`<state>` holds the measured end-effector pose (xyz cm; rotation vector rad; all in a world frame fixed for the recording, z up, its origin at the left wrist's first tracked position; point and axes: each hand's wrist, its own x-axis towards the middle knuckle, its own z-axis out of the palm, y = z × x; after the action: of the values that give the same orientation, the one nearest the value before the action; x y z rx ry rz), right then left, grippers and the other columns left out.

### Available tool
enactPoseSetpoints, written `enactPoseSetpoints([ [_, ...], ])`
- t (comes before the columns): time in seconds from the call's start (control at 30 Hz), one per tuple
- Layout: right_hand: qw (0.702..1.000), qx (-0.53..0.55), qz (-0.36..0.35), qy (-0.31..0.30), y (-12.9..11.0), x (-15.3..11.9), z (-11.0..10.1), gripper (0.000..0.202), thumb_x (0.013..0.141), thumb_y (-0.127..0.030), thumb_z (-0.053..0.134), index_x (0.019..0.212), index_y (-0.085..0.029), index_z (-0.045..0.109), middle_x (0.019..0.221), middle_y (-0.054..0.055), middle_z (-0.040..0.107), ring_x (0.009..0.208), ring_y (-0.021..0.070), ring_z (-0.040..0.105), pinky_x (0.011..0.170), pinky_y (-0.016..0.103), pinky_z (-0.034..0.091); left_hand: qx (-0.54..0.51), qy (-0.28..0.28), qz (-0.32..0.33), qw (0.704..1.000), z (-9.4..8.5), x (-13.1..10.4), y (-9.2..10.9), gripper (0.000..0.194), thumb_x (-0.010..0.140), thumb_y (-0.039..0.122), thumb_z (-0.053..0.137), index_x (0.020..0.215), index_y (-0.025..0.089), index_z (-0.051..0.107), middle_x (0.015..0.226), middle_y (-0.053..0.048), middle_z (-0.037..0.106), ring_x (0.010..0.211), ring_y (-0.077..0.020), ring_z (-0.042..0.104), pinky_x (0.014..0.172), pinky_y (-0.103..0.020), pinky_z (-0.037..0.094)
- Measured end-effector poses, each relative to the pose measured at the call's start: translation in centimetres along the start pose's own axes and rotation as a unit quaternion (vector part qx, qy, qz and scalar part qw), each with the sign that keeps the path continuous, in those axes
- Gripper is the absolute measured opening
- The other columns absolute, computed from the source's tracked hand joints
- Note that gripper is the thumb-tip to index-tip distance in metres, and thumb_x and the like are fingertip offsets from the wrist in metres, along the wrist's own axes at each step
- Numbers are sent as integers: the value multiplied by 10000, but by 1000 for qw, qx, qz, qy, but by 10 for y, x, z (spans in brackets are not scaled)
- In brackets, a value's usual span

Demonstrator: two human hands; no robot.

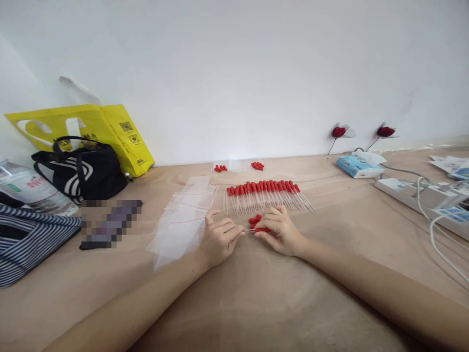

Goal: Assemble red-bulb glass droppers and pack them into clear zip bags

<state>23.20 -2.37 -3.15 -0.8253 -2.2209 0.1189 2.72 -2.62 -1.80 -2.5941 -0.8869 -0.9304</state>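
Left hand (221,238) pinches a clear tube (249,231); right hand (281,231) grips, apparently, its red bulb (261,229). Beyond the grip: bulbed tubes (269,186), bare tubes (224,202), loose bulbs (255,219).

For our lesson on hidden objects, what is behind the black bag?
A yellow bag stands behind the black bag, its top and right side in view. The black bag hides much of its lower part, so anything tucked there cannot be seen.

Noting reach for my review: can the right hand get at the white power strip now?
Probably yes: bare tabletop lies between the right hand and the white power strip, though its fingers are holding a dropper.
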Motion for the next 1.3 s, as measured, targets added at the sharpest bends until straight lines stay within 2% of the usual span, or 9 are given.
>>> enactPoseSetpoints([
  [0.4, 1000, -8, 2, 1, 0, 3, 1, 166, 822, -325, 497, 763, -201, 591, 768, 4, 655, 740, 143, 518, 729, 340, 248, -8, 4, -4, 1000, 2, 1, -1, 161, 845, 188, 456, 774, 207, 599, 632, 52, 646, 634, -100, 583, 879, -391, 199],
  [0.57, 1000, -19, 10, 16, 1, 3, 1, 178, 815, -353, 505, 782, -207, 601, 772, 3, 659, 726, 141, 514, 733, 341, 253, 9, -2, 12, 1000, 0, 5, -6, 151, 850, 190, 457, 833, 221, 604, 683, 38, 646, 742, -125, 579, 903, -411, 212],
  [0.77, 998, -51, 16, 38, 0, 2, 2, 167, 806, -353, 514, 771, -219, 609, 750, -9, 658, 709, 138, 514, 735, 345, 256, 91, -69, 68, 991, -7, 10, -3, 229, 851, 137, 383, 798, 150, 606, 715, -48, 582, 689, -149, 501, 638, -284, 377],
  [0.87, 997, -62, 4, 38, -1, 1, 1, 160, 809, -349, 510, 779, -231, 615, 754, -12, 657, 728, 141, 518, 750, 351, 250, 118, -80, 99, 985, -9, 9, 4, 246, 842, 90, 360, 759, 117, 590, 689, -59, 548, 677, -160, 476, 608, -277, 387],
  [0.97, 997, -75, -12, 30, -4, 0, 0, 155, 818, -336, 497, 796, -243, 619, 763, -14, 651, 741, 141, 521, 774, 355, 243, 108, -81, 90, 987, -9, 8, 9, 244, 839, 89, 361, 748, 122, 584, 692, -61, 540, 682, -163, 476, 613, -277, 399],
  [1.07, 996, -83, 1, 39, -4, 0, -2, 182, 810, -371, 504, 893, -241, 600, 823, 4, 644, 764, 148, 529, 778, 348, 258, 43, -87, 17, 995, -12, 14, 1, 241, 843, 123, 372, 759, 142, 597, 712, -50, 556, 678, -149, 497, 623, -260, 413],
  [1.17, 992, -97, 36, 78, 1, -1, -5, 392, 758, -448, 549, 1070, -212, 521, 947, 57, 615, 854, 188, 530, 773, 348, 287, -20, -98, -115, 988, -16, 27, -21, 200, 822, 184, 430, 792, 161, 627, 749, -38, 594, 678, -145, 530, 635, -257, 423],
  [1.23, 985, -109, 62, 116, 9, -3, -7, 417, 759, -435, 546, 1100, -201, 491, 982, 82, 594, 897, 211, 523, 776, 357, 303, -23, -108, -235, 966, -15, 36, -39, 175, 784, 200, 472, 754, 176, 643, 715, -21, 620, 675, -156, 553, 629, -259, 421],
  [1.3, 978, -119, 86, 146, 19, -4, -7, 335, 779, -379, 524, 1066, -207, 504, 983, 87, 582, 916, 220, 519, 782, 368, 316, -45, -126, -351, 927, -9, 45, -53, 156, 754, 225, 502, 748, 191, 655, 713, 2, 655, 677, -153, 580, 622, -237, 421],
])
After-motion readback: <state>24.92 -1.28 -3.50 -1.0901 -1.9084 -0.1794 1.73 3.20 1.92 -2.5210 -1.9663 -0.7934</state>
